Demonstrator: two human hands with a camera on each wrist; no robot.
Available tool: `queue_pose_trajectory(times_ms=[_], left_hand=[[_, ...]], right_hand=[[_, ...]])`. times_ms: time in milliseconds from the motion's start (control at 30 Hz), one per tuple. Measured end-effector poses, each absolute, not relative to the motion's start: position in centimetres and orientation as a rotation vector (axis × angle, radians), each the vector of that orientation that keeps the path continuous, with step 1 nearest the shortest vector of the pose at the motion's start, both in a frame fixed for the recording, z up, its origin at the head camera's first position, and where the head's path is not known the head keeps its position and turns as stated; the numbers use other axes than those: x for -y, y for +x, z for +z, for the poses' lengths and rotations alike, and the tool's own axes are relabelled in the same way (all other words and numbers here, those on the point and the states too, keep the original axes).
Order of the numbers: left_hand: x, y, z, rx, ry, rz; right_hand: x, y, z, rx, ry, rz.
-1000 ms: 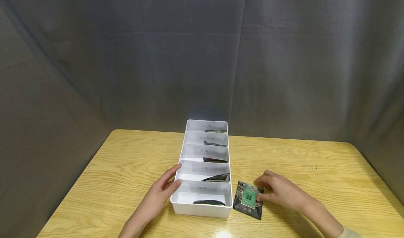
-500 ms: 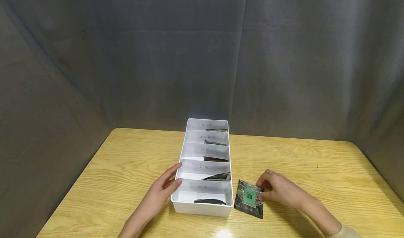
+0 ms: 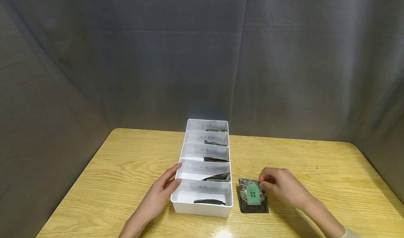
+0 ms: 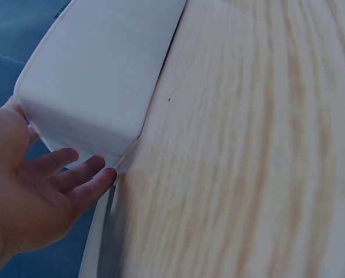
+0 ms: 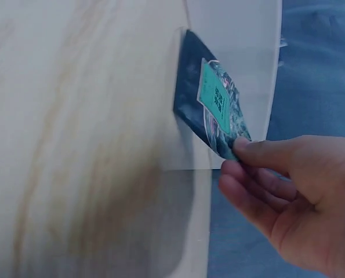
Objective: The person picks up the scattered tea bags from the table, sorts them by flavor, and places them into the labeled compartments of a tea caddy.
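My right hand (image 3: 286, 187) pinches a dark tea sachet (image 3: 253, 197) with a green label by its upper right corner, between thumb and fingers. In the right wrist view the sachet (image 5: 218, 98) slants up from the wooden table, its far end low beside the white box. My left hand (image 3: 157, 196) rests its fingertips against the left side of the white divided box (image 3: 202, 210), fingers loosely extended. Seen from the left wrist, those fingers (image 4: 88, 174) lie along the box's outer wall (image 4: 102, 63).
Inside the box, the compartments run in a row away from me, each with a printed label on its divider. Dark sachets lie in them, such as one in the nearest compartment (image 3: 209, 202). The wooden table (image 3: 132, 160) ends at a grey curtain (image 3: 164, 73).
My right hand now pinches the sachet's corner. The sachet has turned more upright to my view and shifted slightly right, its upper edge raised. My left hand and the box stay put.
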State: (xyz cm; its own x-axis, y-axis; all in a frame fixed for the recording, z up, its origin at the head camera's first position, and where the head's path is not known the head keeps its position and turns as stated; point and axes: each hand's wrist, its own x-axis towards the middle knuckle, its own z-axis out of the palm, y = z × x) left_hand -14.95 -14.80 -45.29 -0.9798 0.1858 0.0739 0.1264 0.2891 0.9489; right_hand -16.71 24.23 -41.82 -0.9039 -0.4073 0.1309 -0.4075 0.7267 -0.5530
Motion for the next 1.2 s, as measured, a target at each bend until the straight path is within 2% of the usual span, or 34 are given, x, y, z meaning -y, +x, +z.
queue_pose_trajectory(times_ms=[700, 1200], left_hand=[[14.2, -14.7, -45.8, -2.573, 0.267, 1.813], [14.1, -14.7, -45.7, -2.554, 0.267, 1.833]], right_hand=[[-23.8, -14.8, -37.9, 2.485, 0.743, 0.882], [-21.1, -14.2, -35.0, 2.306, 0.898, 0.899]])
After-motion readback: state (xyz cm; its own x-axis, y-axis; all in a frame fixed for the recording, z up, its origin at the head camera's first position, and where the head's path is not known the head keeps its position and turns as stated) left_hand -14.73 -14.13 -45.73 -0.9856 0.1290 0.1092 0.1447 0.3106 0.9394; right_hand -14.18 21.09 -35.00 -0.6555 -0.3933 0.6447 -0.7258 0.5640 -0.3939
